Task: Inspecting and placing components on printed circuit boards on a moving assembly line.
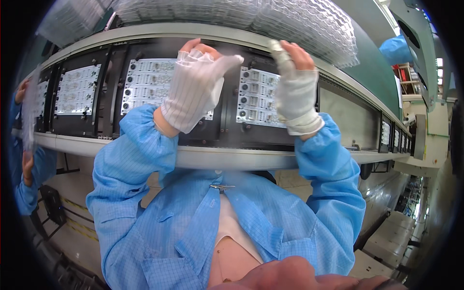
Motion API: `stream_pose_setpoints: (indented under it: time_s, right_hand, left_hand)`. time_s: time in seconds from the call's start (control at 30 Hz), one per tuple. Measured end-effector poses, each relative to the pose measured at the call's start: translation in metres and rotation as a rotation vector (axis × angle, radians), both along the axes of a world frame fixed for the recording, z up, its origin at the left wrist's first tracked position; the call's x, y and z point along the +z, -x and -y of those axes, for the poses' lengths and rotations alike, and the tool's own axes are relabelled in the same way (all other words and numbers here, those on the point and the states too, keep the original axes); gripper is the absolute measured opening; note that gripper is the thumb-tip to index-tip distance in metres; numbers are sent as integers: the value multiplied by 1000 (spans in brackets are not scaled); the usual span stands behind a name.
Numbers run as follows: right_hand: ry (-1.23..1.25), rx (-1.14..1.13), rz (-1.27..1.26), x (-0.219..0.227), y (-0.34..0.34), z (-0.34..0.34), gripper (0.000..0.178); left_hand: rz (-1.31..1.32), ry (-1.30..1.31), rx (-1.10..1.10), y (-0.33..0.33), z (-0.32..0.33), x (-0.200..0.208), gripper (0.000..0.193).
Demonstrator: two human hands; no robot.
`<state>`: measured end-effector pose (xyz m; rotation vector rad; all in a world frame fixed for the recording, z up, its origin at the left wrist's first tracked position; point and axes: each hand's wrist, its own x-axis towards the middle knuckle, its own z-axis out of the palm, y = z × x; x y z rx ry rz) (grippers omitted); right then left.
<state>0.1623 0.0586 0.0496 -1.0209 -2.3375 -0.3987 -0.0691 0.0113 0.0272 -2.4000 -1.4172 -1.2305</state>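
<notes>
My left hand (193, 89), in a white striped glove with bare fingertips, hovers above a silvery circuit board panel (147, 84) on a black carrier. Its gloved thumb points right, apart from the partly curled fingers, and nothing shows in its grasp. Over the right edge of another board panel (256, 99) is my right hand (297, 92), gloved in white with some fingertips bare. The fingers extend away from me, and I see nothing held in them. A gap separates the two hands. Both hands partly hide the panels below.
A conveyor rail (232, 157) runs along my front. Further left lies another board panel (77, 89). Stacks of clear plastic trays (304, 26) stand beyond the line. At the left edge, a co-worker's blue sleeve (26, 195) and hands show beside a clear sheet-like item (31, 111).
</notes>
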Motion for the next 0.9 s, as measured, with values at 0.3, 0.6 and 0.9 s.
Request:
stream_pose_setpoints:
  time_s: [0.3,0.6,0.9]
  right_hand:
    - [-41,224,89,-27,46,-3,54]
    - [-105,229,32,-36,49,-29,69]
    - [-24,215,53,-42,40,-48,68]
  left_hand:
    - [252,-28,104,16,2,5,45]
    - [204,-94,59,13,1,10,46]
    - [293,-44,3,6,2,4,46]
